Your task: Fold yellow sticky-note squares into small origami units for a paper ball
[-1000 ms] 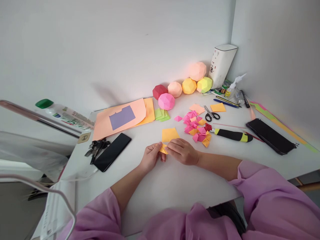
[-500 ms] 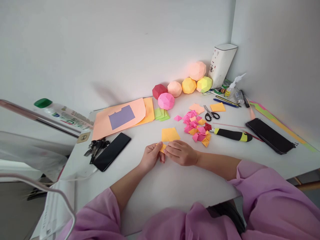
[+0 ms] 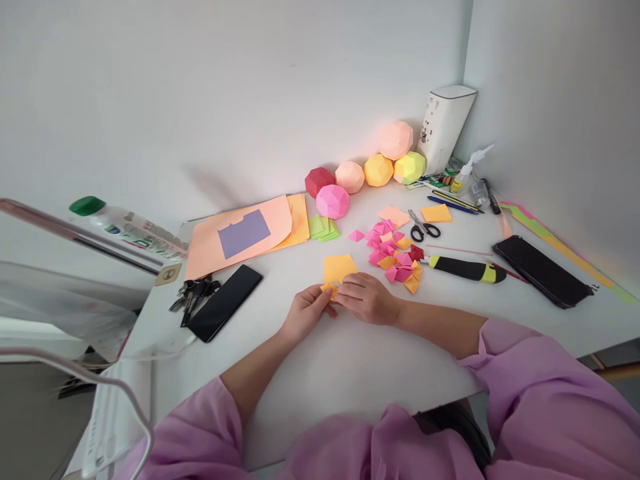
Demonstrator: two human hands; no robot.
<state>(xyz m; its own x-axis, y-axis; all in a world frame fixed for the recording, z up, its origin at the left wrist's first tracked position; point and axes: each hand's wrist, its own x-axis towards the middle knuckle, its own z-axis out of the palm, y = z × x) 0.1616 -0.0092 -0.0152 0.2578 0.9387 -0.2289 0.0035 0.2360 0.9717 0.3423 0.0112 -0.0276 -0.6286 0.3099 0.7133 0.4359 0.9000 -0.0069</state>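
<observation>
Head view: left hand [image 3: 306,312] and right hand [image 3: 369,299] both pinch a small orange piece [image 3: 329,288], grips closed on it. Piece sits just on the near side of the orange sheets [image 3: 339,268] on the tabletop [image 3: 360,373]. Folded pieces [image 3: 390,250] are piled right of the sheets, scissors [image 3: 424,228] beyond, cutter [image 3: 465,269] beside the pile. Phone [image 3: 226,303] lies left of the hands.

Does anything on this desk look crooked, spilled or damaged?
I see no spill. The purple paper on the peach sheet looks odd: its top edge is uneven and notched, as if pieces were cut away. The green-capped bottle at far left looks tilted, though lens distortion may exaggerate that.
</observation>
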